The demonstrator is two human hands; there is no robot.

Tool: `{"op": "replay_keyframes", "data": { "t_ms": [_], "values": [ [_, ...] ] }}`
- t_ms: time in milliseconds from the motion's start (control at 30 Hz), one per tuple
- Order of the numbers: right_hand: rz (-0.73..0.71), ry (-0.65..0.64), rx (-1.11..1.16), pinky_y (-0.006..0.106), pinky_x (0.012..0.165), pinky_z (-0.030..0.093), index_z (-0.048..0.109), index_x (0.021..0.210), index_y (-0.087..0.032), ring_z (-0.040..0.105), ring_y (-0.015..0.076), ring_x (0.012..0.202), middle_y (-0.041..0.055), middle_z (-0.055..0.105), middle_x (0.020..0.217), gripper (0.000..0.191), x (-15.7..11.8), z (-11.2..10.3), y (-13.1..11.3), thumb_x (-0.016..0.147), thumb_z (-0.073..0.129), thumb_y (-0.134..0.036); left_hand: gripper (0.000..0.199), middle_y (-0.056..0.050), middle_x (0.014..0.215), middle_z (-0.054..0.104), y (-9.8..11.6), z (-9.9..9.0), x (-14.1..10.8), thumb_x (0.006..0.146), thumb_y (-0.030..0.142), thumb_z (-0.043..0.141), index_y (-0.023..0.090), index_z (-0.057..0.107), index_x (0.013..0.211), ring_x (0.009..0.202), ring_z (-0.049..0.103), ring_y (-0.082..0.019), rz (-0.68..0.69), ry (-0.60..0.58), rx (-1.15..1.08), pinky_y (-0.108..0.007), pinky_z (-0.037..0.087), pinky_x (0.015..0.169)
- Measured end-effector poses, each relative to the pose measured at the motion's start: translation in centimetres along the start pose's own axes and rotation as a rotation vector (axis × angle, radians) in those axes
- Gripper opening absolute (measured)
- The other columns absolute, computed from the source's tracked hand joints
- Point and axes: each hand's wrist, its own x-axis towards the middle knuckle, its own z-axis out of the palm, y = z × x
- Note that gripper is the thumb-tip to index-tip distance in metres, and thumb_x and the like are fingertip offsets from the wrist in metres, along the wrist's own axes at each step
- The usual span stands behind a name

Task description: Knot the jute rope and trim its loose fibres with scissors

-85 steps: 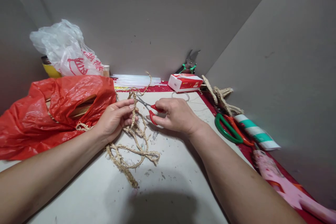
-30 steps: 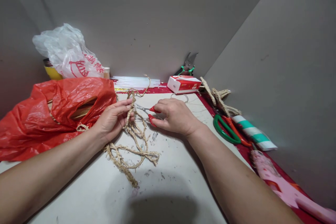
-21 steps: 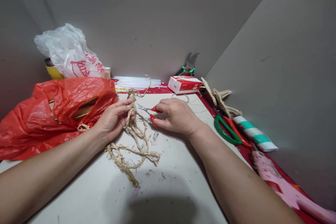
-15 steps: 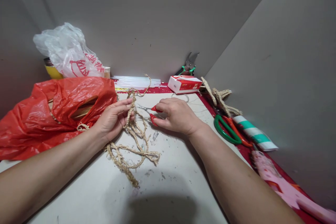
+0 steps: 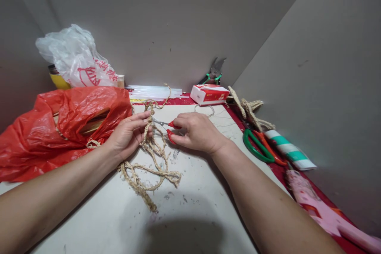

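Observation:
Between the fingers of my left hand (image 5: 131, 131) is a braided straw rope (image 5: 148, 131), pinched near its upper part. Its loose braided strands hang down and lie curled on the white board (image 5: 190, 214), and a thin end curves up behind. My right hand (image 5: 196, 129) grips small red-handled scissors (image 5: 171, 129), thumb and fingers in the handles. The scissor blades point left and reach the rope beside my left fingertips. Whether they touch the straw is too fine to tell.
At left lie a red plastic bag (image 5: 74, 107) and a white plastic bag (image 5: 77, 59). Glue sticks (image 5: 154, 92), a red-and-white box (image 5: 210, 94) and pruning shears (image 5: 216, 71) line the back. Green-handled scissors (image 5: 253, 149), a striped roll (image 5: 290, 151) and a pink glue gun (image 5: 315, 206) flank the right.
The scissors in my right hand have moved slightly left, bringing their blades up to the rope. My left hand has kept its hold and place.

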Motion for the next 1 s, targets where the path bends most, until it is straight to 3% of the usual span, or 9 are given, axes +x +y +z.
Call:
{"op": "replay_keyframes", "data": {
  "t_ms": [467, 1000],
  "values": [
    [0.017, -0.018, -0.070, 0.028, 0.062, 0.030, 0.067, 0.080, -0.017, 0.052, 0.0158, 0.066, 0.0046, 0.065, 0.073, 0.024, 0.11, -0.09, -0.44, 0.078, 0.056, -0.038, 0.026, -0.004, 0.067, 0.066, -0.24, 0.30, -0.13, 0.069, 0.000, 0.061, 0.008, 0.067, 0.093, 0.052, 0.060, -0.009, 0.061, 0.047, 0.051, -0.019, 0.052, 0.054],
    [-0.031, -0.040, -0.093, 0.028, 0.059, 0.025, 0.063, 0.063, -0.018, 0.046, 0.0131, 0.054, 0.0025, 0.061, 0.059, 0.027, 0.36, 0.16, -0.86, 0.080, 0.052, -0.037, 0.027, -0.004, 0.067, 0.066, -0.38, -0.02, 0.11, 0.065, 0.002, 0.066, 0.008, 0.067, 0.091, 0.051, 0.059, -0.009, 0.081, 0.067, 0.093, -0.020, 0.050, 0.055]
  ]
}}
